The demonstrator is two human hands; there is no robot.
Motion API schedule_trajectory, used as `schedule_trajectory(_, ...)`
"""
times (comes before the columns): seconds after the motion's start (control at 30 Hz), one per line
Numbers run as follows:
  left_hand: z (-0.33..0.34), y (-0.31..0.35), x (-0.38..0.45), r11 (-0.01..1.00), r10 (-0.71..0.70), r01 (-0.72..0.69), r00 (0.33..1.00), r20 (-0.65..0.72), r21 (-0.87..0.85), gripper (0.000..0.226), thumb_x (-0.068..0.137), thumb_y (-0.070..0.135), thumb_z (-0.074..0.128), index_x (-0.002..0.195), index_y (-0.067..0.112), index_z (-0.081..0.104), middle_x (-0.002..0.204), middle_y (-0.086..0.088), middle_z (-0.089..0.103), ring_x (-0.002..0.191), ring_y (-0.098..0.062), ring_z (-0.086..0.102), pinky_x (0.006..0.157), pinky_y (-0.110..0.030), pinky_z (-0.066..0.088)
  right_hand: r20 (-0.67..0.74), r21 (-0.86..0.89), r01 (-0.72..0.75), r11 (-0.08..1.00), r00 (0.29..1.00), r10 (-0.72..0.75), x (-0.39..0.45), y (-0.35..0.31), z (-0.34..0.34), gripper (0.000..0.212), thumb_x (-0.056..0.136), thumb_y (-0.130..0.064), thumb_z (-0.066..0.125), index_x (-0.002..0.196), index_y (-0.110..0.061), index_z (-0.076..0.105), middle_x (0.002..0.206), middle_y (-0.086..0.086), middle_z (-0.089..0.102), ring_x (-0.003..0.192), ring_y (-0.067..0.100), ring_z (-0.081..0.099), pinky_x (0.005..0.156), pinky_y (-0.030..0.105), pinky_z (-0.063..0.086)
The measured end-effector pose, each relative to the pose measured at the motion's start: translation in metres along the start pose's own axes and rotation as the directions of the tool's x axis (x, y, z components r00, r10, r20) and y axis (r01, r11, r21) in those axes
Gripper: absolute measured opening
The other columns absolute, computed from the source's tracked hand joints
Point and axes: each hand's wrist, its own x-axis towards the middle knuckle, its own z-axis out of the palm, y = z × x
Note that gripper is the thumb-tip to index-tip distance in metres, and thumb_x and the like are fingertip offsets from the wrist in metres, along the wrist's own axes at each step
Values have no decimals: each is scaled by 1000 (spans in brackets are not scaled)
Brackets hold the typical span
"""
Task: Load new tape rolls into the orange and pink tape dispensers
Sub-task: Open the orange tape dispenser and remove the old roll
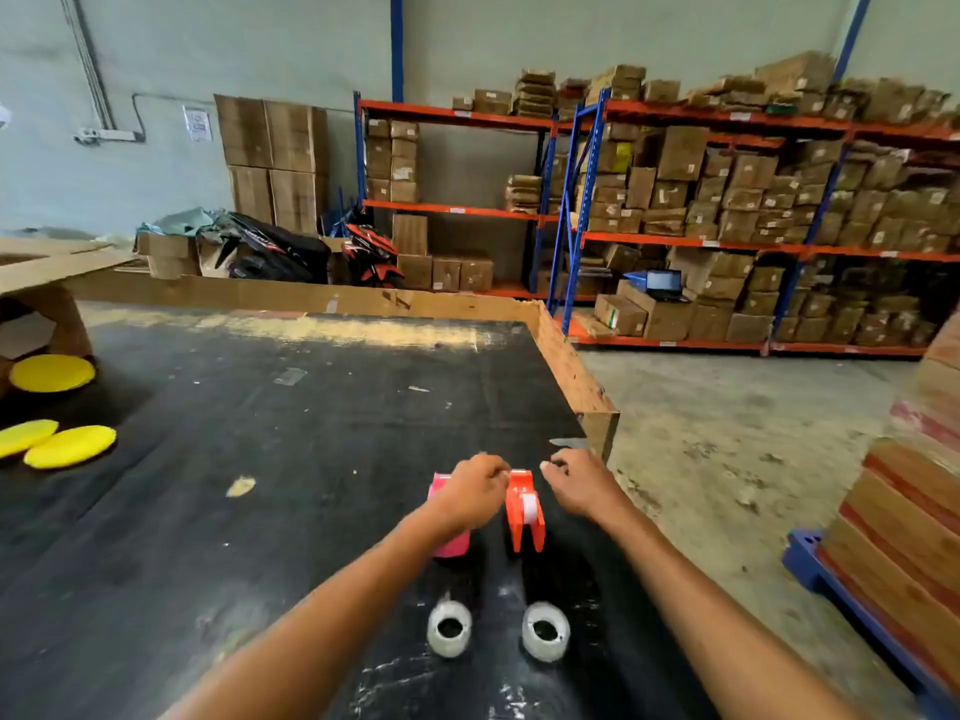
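Note:
An orange tape dispenser (525, 511) stands on the black table (270, 459), with a whitish roll showing in its middle. Left of it stands a pink tape dispenser (451, 544), mostly hidden behind my left hand (475, 490). The fingertips of that hand are pinched at the orange dispenser's far end. My right hand (577, 485) hovers just right of the orange dispenser, fingers curled near its far end; whether it holds anything is unclear. Two clear tape rolls lie flat nearer to me: the left roll (449, 628) and the right roll (545, 631).
Yellow round pads (70, 446) lie at the table's left side. The table's right edge (576, 376) runs close to my right hand, with concrete floor beyond. Stacked boxes on a blue pallet (904, 553) stand at right. Shelving with cartons (727, 210) fills the back.

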Motion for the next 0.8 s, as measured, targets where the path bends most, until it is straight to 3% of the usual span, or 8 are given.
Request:
schedule_trajectory(0.03, 9, -3, 2, 999, -22, 22, 1000, 5, -25, 30, 94, 10, 40, 97, -6, 65, 106, -26, 66, 99, -32, 61, 88, -37, 45, 34, 36, -28, 999, 999, 26, 0, 10, 7, 41, 92, -28, 50, 54, -12, 51, 71, 19, 60, 83, 34, 62, 66, 32, 36)
schedule_trajectory(0.1, 22, -11, 4, 993, -92, 93, 996, 11, -69, 32, 91, 10, 42, 62, 5, 56, 73, -20, 61, 70, -23, 52, 65, -35, 43, 79, 87, -70, 994, 995, 63, -5, 22, 19, 45, 89, -30, 52, 50, -8, 48, 59, 13, 53, 67, 27, 53, 61, 32, 32)
schedule_trajectory(0.23, 39, -16, 3, 962, -196, 196, 980, 20, -189, 39, 87, 15, 47, 48, 13, 44, 51, 1, 44, 47, -12, 39, 48, -29, 31, 109, 211, -80, 974, 992, 58, -17, 27, 33, 49, 89, -32, 55, 45, -12, 43, 49, 6, 43, 50, 14, 37, 51, 31, 29)
schedule_trajectory(0.33, 40, -13, -2, 925, -200, 187, 980, -5, -330, 34, 87, 14, 43, 54, 15, 50, 52, -1, 48, 49, -14, 42, 55, -33, 37, 46, 312, -48, 949, 998, 35, -25, 22, 33, 47, 86, -33, 61, 50, -5, 55, 50, 3, 47, 49, 9, 38, 47, 24, 30)
schedule_trajectory(0.43, 37, -11, -5, 832, -218, 139, 972, -87, -536, 25, 89, 18, 46, 71, 12, 61, 69, -10, 64, 65, -20, 61, 68, -42, 55, -32, 511, 34, 859, 999, -20, -29, 16, 29, 27, 80, -36, 70, 68, -12, 73, 65, -1, 72, 61, 8, 63, 62, 31, 51)
schedule_trajectory(0.5, 30, -7, -9, 743, -242, 100, 962, -126, -661, 18, 93, 20, 52, 85, 8, 61, 82, -12, 70, 70, -18, 68, 67, -30, 58, -81, 607, 99, 788, 995, -62, -32, 11, 24, 9, 77, -27, 75, 79, -18, 75, 78, 2, 76, 74, 12, 72, 70, 34, 59)
schedule_trajectory(0.63, 9, -2, -23, 592, -237, 56, 965, -108, -804, 21, 91, 26, 60, 94, 6, 55, 86, -14, 73, 68, -19, 73, 68, -30, 60, -105, 645, 168, 746, 986, -131, -45, -7, 11, 12, 79, -9, 74, 87, -2, 70, 82, 5, 75, 74, 6, 72, 67, 17, 56)
schedule_trajectory(0.8, -16, -7, -39, 652, -148, 42, 986, -73, -757, 21, 91, 15, 60, 108, 6, 53, 81, -10, 71, 62, -13, 71, 63, -26, 60, 56, 797, -3, 604, 996, -68, -52, -22, 0, 26, 89, -18, 62, 92, 8, 66, 90, 17, 75, 82, 23, 74, 71, 27, 60)
